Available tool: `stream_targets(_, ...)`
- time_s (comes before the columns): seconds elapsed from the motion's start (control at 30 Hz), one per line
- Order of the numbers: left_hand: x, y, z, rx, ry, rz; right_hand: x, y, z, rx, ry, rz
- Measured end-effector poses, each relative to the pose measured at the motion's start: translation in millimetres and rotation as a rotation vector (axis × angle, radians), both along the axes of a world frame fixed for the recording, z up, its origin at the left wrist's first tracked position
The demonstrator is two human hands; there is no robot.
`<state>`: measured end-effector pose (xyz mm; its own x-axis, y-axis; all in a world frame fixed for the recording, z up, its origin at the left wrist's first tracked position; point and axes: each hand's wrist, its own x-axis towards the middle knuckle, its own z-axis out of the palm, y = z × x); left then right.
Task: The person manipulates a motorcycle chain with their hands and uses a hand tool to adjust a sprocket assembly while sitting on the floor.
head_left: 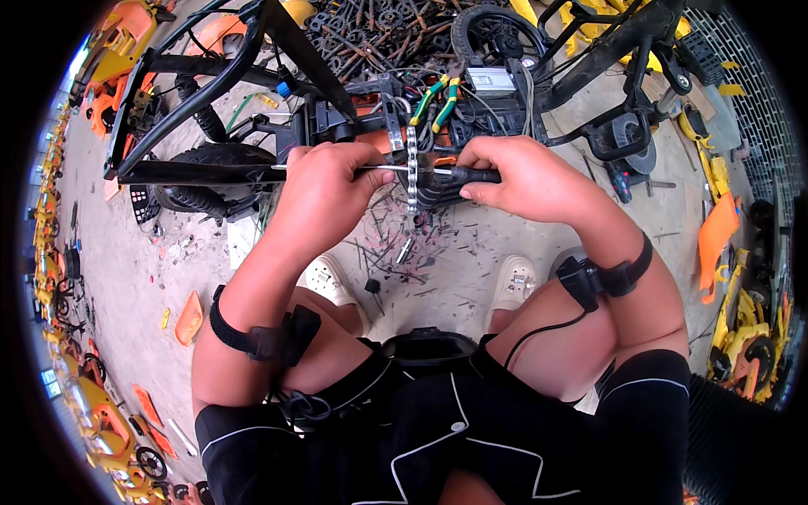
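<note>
My right hand [526, 175] is closed around the black handle of a screwdriver [480, 175]. To its left, my left hand [332, 189] pinches a thin metal shaft between thumb and fingers. The shaft lies level, and a thin end shows beyond the left hand. Between my hands a silver chain-like strip [412, 172] stands upright in front of a black frame [353, 114] with wiring. Whether the shaft passes through or behind the strip I cannot tell. Green-and-yellow-handled pliers [444, 103] rest on the frame just beyond.
A black tyre [219, 168] lies at the left and a spoked wheel [501, 38] at the far side. Rusty metal parts [379, 34] are heaped beyond the frame. A silver metal piece [406, 250] and thin scraps lie on the floor. A drill-like tool [621, 181] is at the right.
</note>
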<state>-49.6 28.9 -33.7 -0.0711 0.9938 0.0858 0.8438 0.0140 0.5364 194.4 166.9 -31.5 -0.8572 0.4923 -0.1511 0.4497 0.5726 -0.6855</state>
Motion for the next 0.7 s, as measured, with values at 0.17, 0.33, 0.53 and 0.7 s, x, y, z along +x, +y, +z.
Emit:
stream_targets(0.17, -6, -2, 6, -0.094, 0.002, 0.069, -7, -4, -3, 0.067, 0.103, -0.008)
stream_targets(0.33, -7, -2, 3, 0.0, -0.023, 0.065, -14, -8, -4, 0.093, 0.203, 0.053)
stream_targets(0.53, -3, -4, 4, -0.071, -0.088, 0.114, -17, -9, -9, 0.267, 0.228, 0.087)
stream_targets(0.7, 0, -1, 8, -0.105, -0.117, 0.119, -17, -12, -6, 0.32, 0.334, 0.108)
